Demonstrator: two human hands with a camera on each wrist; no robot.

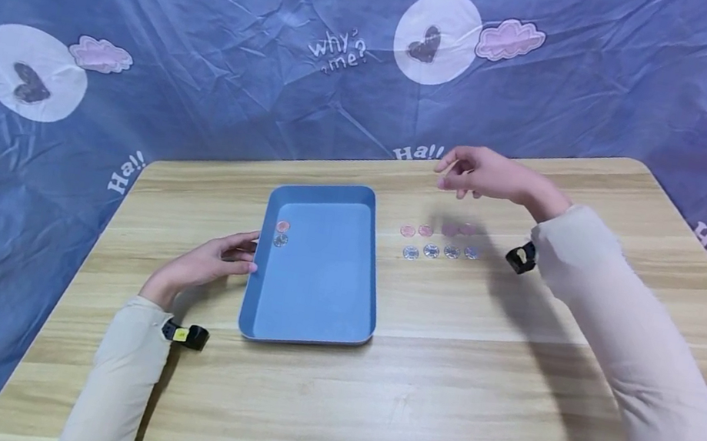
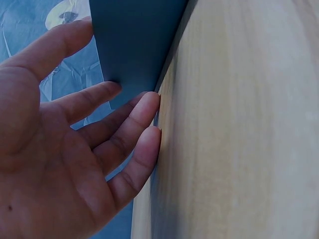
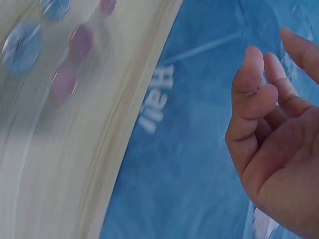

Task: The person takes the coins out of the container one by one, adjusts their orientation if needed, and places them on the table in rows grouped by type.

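Observation:
A blue rectangular tray point(image 1: 320, 270) lies on the wooden table. My left hand point(image 1: 209, 263) is at its left side, with fingertips touching the outer wall point(image 2: 134, 45). Inside the tray, near that wall, are a pink disc point(image 1: 283, 226) and a silvery disc point(image 1: 281, 240). My right hand point(image 1: 484, 172) is raised over the table's back part, fingers loosely bent, holding nothing. Below it, right of the tray, lie two rows of small round discs: pink ones point(image 1: 408, 230) behind and silvery ones point(image 1: 431, 251) in front. The right wrist view shows a pink disc point(image 3: 81, 42) blurred.
A blue printed cloth point(image 1: 244, 77) hangs right behind the table's back edge. The wooden tabletop point(image 1: 420, 411) extends in front of the tray and to its right. Each wrist wears a black strap device, the left one point(image 1: 187, 335) with a yellow label.

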